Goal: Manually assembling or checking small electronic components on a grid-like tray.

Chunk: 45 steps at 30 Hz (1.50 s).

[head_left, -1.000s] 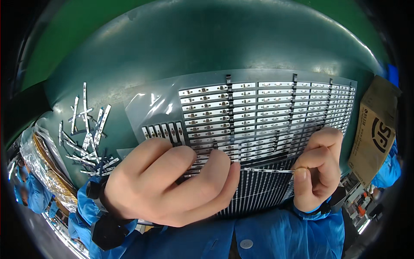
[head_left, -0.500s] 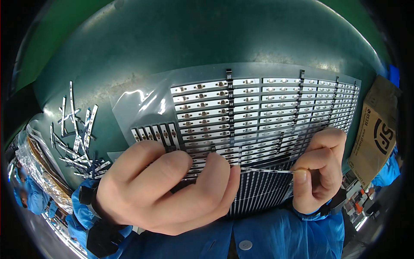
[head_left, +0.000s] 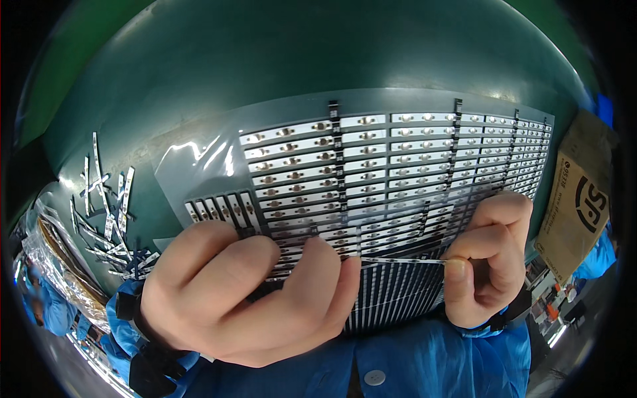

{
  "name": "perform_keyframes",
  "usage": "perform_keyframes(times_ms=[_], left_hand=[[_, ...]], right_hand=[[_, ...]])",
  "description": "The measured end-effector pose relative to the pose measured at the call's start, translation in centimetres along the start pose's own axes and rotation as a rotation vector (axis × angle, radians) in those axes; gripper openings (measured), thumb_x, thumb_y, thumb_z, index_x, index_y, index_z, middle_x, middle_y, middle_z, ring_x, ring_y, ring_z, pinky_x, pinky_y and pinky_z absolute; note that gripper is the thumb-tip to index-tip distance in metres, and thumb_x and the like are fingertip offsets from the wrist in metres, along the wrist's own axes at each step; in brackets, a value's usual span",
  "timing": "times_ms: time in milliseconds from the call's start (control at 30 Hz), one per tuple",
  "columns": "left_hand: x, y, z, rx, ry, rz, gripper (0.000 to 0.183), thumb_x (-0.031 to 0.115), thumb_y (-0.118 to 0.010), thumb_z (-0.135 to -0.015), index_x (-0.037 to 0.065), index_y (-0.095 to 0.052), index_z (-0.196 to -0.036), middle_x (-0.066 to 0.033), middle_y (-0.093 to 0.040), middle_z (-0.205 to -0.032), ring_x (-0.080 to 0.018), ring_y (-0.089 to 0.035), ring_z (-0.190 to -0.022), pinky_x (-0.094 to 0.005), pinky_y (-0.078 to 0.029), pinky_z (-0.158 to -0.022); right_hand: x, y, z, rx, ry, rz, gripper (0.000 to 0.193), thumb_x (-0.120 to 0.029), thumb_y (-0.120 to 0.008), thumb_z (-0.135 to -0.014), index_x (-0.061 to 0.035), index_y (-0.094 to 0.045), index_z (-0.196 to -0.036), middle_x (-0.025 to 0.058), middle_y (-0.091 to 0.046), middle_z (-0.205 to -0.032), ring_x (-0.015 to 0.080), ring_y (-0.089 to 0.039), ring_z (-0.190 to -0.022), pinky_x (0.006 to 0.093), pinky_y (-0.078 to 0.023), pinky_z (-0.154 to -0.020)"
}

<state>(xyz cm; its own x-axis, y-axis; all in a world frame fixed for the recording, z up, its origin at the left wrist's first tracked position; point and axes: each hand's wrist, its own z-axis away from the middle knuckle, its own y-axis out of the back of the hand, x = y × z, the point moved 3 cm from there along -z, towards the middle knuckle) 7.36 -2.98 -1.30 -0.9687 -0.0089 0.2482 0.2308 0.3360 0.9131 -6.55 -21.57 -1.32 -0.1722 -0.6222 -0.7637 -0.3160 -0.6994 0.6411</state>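
Observation:
A thin white LED strip (head_left: 406, 261) stretches nearly level between my two hands. My left hand (head_left: 245, 298) is closed, its thumb and forefinger at the strip's left end; the fingers hide exactly how it grips. At the right end, my right hand (head_left: 488, 265) pinches the strip between thumb and bent forefinger. Under and beyond both hands lies a clear plastic sheet (head_left: 192, 156) bearing rows of white LED strips (head_left: 361, 136) joined by dark vertical connectors. Close to my body, a panel of narrow dark strips (head_left: 391, 298) shows below the held strip.
Loose LED strips (head_left: 125, 199) lie in a jumbled pile on the green table (head_left: 265, 53) at the left. Beside them is a clear plastic bag (head_left: 63, 249) with brown contents. A brown cardboard box (head_left: 574, 199) stands at the right edge.
The sheet, the loose pile and the bag appear shifted slightly left in the view. Both hands keep their hold on the strip, a little further left in the picture.

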Motion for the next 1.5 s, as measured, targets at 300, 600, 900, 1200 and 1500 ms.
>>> perform_keyframes(times_ms=[300, 600, 900, 1200, 1500], left_hand=[[0.16, 0.19, -0.03, -0.012, 0.008, -0.008, 0.036, 0.019, -0.076, -0.057, 0.031, -0.076, -0.091, 0.0008, -0.057, -0.095, -0.0154, -0.048, -0.071, -0.0294, -0.041, -0.054], [0.2, 0.43, -0.3, -0.04, -0.006, -0.004, 0.037, 0.019, -0.076, -0.058, 0.031, -0.076, -0.092, -0.0002, -0.058, -0.095, -0.0154, -0.049, -0.071, -0.0289, -0.039, -0.053], [0.04, 0.07, -0.44, -0.005, -0.044, 0.006, 0.037, 0.019, -0.074, -0.054, 0.03, -0.076, -0.09, -0.0014, -0.059, -0.093, -0.0167, -0.048, -0.069, -0.0291, -0.038, -0.051], [0.02, -0.11, -0.65, -0.001, -0.066, 0.012, 0.037, 0.02, -0.073, -0.053, 0.027, -0.076, -0.089, -0.0029, -0.059, -0.092, -0.0176, -0.048, -0.068, -0.0294, -0.038, -0.05], [-0.03, 0.2, -0.78, -0.048, -0.078, 0.01, 0.039, 0.017, -0.073, -0.054, 0.024, -0.076, -0.092, -0.0052, -0.059, -0.094, -0.02, -0.05, -0.071, -0.0309, -0.039, -0.052]], right_hand=[[-0.21, -0.12, 0.0, 0.027, -0.001, 0.027, 0.018, -0.006, -0.073, -0.055, -0.0075, -0.067, -0.072, 0.0068, -0.05, -0.084, 0.0166, -0.042, -0.072, 0.0264, -0.03, -0.058], [-0.09, -0.34, 0.31, 0.001, 0.017, 0.043, 0.015, -0.016, -0.07, -0.076, -0.0041, -0.061, -0.076, 0.0083, -0.044, -0.087, 0.0183, -0.038, -0.077, 0.0296, -0.028, -0.07], [-0.03, -0.3, 0.01, -0.014, 0.053, 0.092, 0.012, -0.01, -0.069, -0.067, -0.0032, -0.062, -0.075, 0.0093, -0.045, -0.086, 0.0183, -0.039, -0.076, 0.0296, -0.029, -0.07], [0.03, -0.28, -0.03, -0.006, 0.06, 0.156, 0.013, -0.01, -0.069, -0.064, -0.0039, -0.062, -0.073, 0.0107, -0.047, -0.085, 0.0197, -0.041, -0.076, 0.0294, -0.029, -0.07], [-0.14, -0.52, -0.12, 0.002, 0.061, 0.191, 0.015, -0.009, -0.069, -0.06, -0.005, -0.062, -0.073, 0.0104, -0.049, -0.085, 0.0212, -0.042, -0.078, 0.0304, -0.031, -0.071]])
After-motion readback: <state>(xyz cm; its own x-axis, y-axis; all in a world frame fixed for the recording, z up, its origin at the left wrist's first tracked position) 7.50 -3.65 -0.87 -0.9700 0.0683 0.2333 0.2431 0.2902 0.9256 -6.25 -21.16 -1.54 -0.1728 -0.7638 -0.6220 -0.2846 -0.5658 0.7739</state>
